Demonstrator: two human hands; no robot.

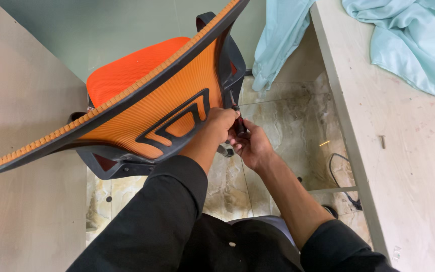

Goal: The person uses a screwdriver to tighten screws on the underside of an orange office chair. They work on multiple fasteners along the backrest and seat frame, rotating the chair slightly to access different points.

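Note:
An office chair with an orange mesh back [142, 100] and orange seat [127, 65] on a black frame stands in front of me, its back toward me. My left hand [218, 124] is closed around the upper end of a dark-handled screwdriver [237, 121] at the chair's black rear frame [233, 70]. My right hand [250, 143] grips the same tool's handle from below. The metal shaft points up toward the frame. Both sleeves are black.
A pale wooden table [404, 151] runs along the right, with a light blue cloth [414, 40] on its far end and a small bolt [382, 142] on its surface. More blue cloth [278, 40] hangs off the edge. A black cable [341, 174] lies on the marbled floor. A beige panel [21, 100] stands left.

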